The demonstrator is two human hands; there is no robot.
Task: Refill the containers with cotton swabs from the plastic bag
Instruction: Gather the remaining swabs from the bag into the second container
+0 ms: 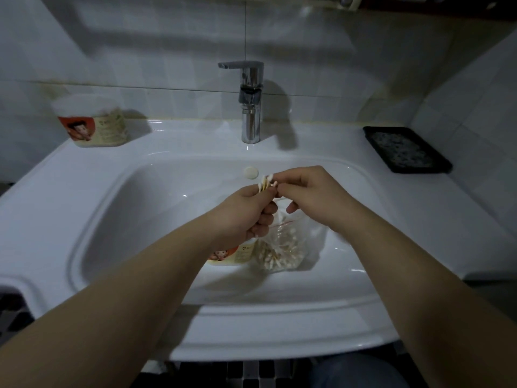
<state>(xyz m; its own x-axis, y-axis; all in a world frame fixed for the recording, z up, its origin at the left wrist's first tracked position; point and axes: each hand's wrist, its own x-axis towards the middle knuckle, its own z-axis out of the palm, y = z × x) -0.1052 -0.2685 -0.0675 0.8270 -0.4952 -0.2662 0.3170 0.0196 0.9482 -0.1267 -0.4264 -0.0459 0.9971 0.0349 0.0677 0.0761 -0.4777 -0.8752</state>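
Note:
Both hands are over the white sink basin [117, 219]. My left hand [246, 214] grips a small bunch of cotton swabs [265, 184], whose white tips stick up past my fingers. My right hand [310, 194] pinches the same bunch from the right. Under the hands a clear plastic bag [282, 247] with many swabs lies in the basin. Beside it, partly hidden by my left wrist, is a round container [229, 256] with an orange label. A second matching container [92, 121] stands on the sink ledge at the far left, against the wall.
A chrome faucet [250, 102] rises at the back middle of the sink. On the counter at the right lies a black tray [405, 149]. White tiled walls close in behind and on the right. The overflow cap [251, 172] sits just beyond the hands.

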